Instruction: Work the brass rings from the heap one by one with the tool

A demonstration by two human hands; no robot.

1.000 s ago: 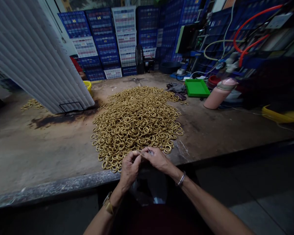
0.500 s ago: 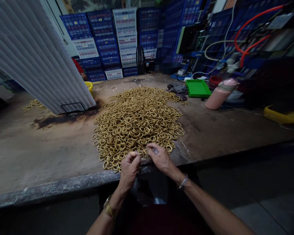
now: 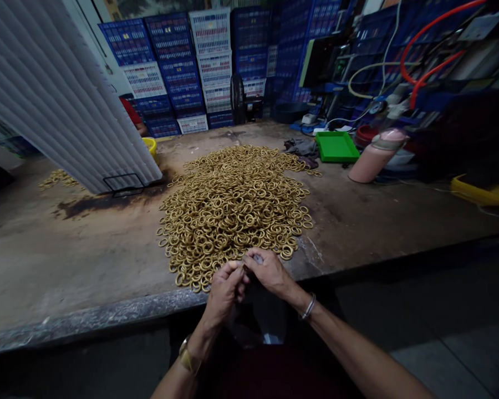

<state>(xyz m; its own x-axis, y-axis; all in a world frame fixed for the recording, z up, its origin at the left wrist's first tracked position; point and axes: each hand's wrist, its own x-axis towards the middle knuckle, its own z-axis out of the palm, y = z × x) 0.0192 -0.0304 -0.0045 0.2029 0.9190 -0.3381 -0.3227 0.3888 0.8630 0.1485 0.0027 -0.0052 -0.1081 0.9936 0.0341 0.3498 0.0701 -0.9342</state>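
Our left hand [image 3: 224,290] and right hand [image 3: 271,272] are close together, fingertips pinched, can't tell on what. Just past them we've got gold rings [image 3: 233,210] heaped on the tabletop [image 3: 87,255], then a green tray [image 3: 337,147] and pink bottle [image 3: 370,164].

½ sec ago my rt hand [image 3: 271,271] was apart from my l hand [image 3: 223,289], tips up over the near edge of the gold-coloured rings [image 3: 233,205]. now it's come back in & a bit lower, tips meeting the l ones again, abt like 1 sec ago. l hand's turned slightly too: its lower fingers now show below the thumb. what's btwn the tips now, too small to tell.
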